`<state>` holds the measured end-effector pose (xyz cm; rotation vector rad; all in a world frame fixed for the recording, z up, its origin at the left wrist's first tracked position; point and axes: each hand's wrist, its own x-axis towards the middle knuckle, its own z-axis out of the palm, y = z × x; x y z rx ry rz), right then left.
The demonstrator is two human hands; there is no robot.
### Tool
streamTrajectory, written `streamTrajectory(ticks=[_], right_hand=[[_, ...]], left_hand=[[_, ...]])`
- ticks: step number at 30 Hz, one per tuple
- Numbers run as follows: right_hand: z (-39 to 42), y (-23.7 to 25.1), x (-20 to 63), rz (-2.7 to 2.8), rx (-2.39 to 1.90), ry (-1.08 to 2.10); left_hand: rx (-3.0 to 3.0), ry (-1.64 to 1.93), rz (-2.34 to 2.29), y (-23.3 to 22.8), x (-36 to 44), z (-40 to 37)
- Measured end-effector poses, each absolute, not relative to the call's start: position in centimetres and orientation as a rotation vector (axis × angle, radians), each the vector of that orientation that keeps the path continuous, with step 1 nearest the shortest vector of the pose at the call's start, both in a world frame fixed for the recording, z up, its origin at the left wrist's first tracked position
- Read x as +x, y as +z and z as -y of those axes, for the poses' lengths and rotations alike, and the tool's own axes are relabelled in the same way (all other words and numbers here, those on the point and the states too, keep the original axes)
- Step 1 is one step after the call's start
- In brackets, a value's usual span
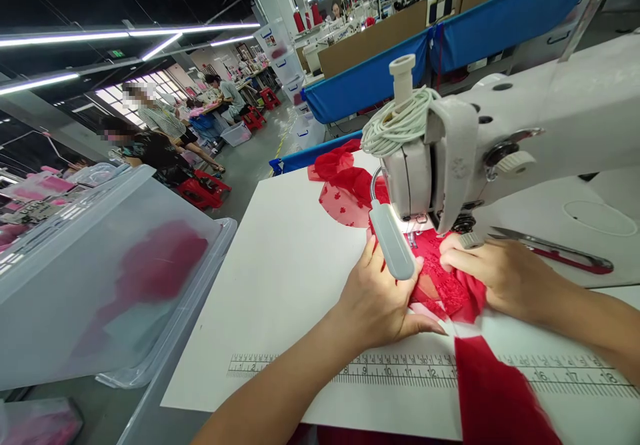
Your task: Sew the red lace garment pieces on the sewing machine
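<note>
A red lace fabric (443, 285) lies on the white sewing table (280, 278) under the head of a white sewing machine (500, 132). My left hand (377, 295) rests flat on the table, pressing the fabric's left side beside the needle area. My right hand (493, 272) lies on the fabric's right side, fingers curled over it just below the presser foot. More red lace (345, 185) trails out behind the machine. A grey lamp head (393, 242) hangs in front of the needle and hides it.
Red-handled scissors (555, 252) lie on the table right of the machine. A printed ruler (400, 368) runs along the table's front edge. A clear plastic bin (100, 265) with red fabric stands at the left. Other people sit at tables far back left.
</note>
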<state>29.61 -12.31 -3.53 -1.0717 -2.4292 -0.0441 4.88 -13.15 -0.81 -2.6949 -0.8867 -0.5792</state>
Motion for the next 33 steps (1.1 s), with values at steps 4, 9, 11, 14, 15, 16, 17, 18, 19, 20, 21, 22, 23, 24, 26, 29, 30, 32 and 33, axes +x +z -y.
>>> streamTrajectory(ticks=[4,9,11,14,15,16,17,18,19,20,21,22,23,24,26,29,30,32,33], right_hand=[[12.2,-3.6,29.7,2.409,-1.037,0.053],[12.7,-2.8,29.7,2.45,-1.067,0.127],[13.0,-2.5,29.6,2.454,-1.064,0.112],[13.2,-2.3,29.3,2.46,-1.024,0.024],[13.1,-2.3,29.1,2.437,-1.008,-0.014],[13.1,-2.4,29.0,2.4,-1.007,-0.033],[13.0,-2.4,28.8,2.356,-1.024,-0.023],[12.9,-2.4,28.7,2.311,-1.053,0.021],[12.8,-2.4,28.6,2.273,-1.098,0.09],[12.7,-2.3,28.5,2.245,-1.144,0.167],[12.6,-2.3,28.5,2.232,-1.182,0.237],[12.5,-2.2,28.4,2.228,-1.211,0.287],[12.4,-2.1,28.4,2.223,-1.233,0.312],[12.4,-2.1,28.4,2.223,-1.246,0.319],[12.3,-2.0,28.3,2.228,-1.238,0.311],[12.3,-2.0,28.2,2.24,-1.189,0.261],[12.4,-2.0,28.2,2.252,-1.171,0.208],[12.6,-1.9,28.2,2.257,-1.147,0.002],[12.7,-1.9,28.3,2.238,-1.148,-0.133]], left_hand=[[-2.705,-0.505,0.844,-0.3,5.2,13.3],[-2.667,-0.51,0.806,-0.3,6.3,14.3],[-2.634,-0.51,0.78,-0.5,6.6,14.6],[-2.709,-0.513,0.821,-0.5,6.6,14.4],[-2.775,-0.544,0.897,-0.4,6.6,14.1],[-2.857,-0.596,1.01,-0.4,6.5,13.7],[-2.938,-0.676,1.148,-0.2,6.5,13.3],[-3.026,-0.764,1.301,-0.1,6.5,12.8],[-3.107,-0.858,1.46,0.1,6.5,12.4],[-3.179,-0.945,1.604,0.3,6.5,12.0],[-3.237,-1.012,1.718,0.6,6.4,11.7],[-3.284,-1.05,1.784,0.8,6.4,11.6],[-3.317,-1.056,1.791,1.0,6.4,11.5],[-3.319,-1.048,1.757,1.2,6.4,11.6],[-3.264,-1.007,1.626,1.2,6.5,11.8],[-3.153,-1.027,1.553,0.6,6.9,12.1],[-3.12,-1.067,1.566,0.4,7.0,12.1],[-3.069,-1.154,1.583,0.1,7.2,12.1],[-3.068,-1.176,1.572,0.0,7.1,12.0]])
